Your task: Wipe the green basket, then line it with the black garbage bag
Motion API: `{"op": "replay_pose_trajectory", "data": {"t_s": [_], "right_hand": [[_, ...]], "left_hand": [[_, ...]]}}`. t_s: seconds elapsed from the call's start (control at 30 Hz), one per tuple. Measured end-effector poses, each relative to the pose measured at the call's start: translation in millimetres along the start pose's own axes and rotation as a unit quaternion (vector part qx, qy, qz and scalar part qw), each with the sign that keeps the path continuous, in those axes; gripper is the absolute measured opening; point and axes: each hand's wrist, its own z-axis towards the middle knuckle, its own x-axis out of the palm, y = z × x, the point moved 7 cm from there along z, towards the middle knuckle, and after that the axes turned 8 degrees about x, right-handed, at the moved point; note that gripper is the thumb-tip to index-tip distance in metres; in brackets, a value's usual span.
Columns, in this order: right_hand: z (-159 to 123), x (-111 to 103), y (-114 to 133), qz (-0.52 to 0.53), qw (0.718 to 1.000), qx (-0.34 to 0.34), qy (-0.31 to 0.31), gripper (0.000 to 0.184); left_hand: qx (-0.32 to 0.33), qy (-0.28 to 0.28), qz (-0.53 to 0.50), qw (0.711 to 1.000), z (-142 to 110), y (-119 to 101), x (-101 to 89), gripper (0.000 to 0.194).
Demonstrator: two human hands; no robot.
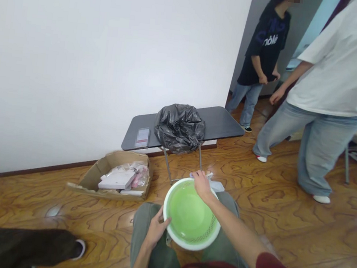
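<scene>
A round green basin (191,210) with a white rim rests over my lap, tipped toward me. Part of its right inner wall looks perforated like a strainer. My left hand (156,228) grips the rim on the left, thumb over the edge. My right hand (201,183) reaches across to the far rim, its fingers curled. A small lilac bit shows at those fingertips and something white beside them; what they hold is too small to make out.
Ahead, a dark folding table (220,121) carries a black plastic bag (179,127) and a small blurred packet (142,137). An open cardboard box (111,160) holds packages on the wooden floor. Two people stand at right; another person's leg (24,243) extends in from the left.
</scene>
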Motion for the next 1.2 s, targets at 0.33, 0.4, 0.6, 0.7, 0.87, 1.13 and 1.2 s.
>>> {"op": "replay_pose_trajectory", "data": {"t_s": [0.33,0.4,0.6,0.7,0.87,1.13,1.2], "right_hand": [[6.4,-11.8,1.4,0.075,0.996,0.007,0.043,0.045],[11.8,0.1,36.3,0.102,0.992,-0.032,0.064,0.044],[-39.4,56.8,128.2,0.096,0.948,-0.282,0.113,0.033],[-63.3,69.2,132.7,0.068,0.937,-0.331,0.091,0.028],[-37.9,48.3,104.2,-0.009,0.966,-0.25,0.06,0.03],[14.5,10.8,33.3,0.007,1.0,0.009,0.026,0.04],[11.8,19.2,37.2,0.039,0.999,-0.009,0.03,0.041]], "left_hand": [[0.018,-0.003,0.044,0.999,-0.5,-10.8,2.7,0.1],[0.016,-0.007,0.047,0.999,0.0,-9.6,2.5,0.1],[0.007,-0.023,0.017,1.0,1.2,-2.8,0.8,0.099],[0.015,-0.021,0.004,1.0,2.1,-3.1,1.6,0.099],[0.013,0.002,0.02,1.0,0.4,-6.7,4.9,0.099],[-0.01,-0.008,0.009,1.0,-3.4,-6.7,2.6,0.107],[-0.014,-0.01,0.012,1.0,-3.4,-7.5,2.5,0.105]]}}
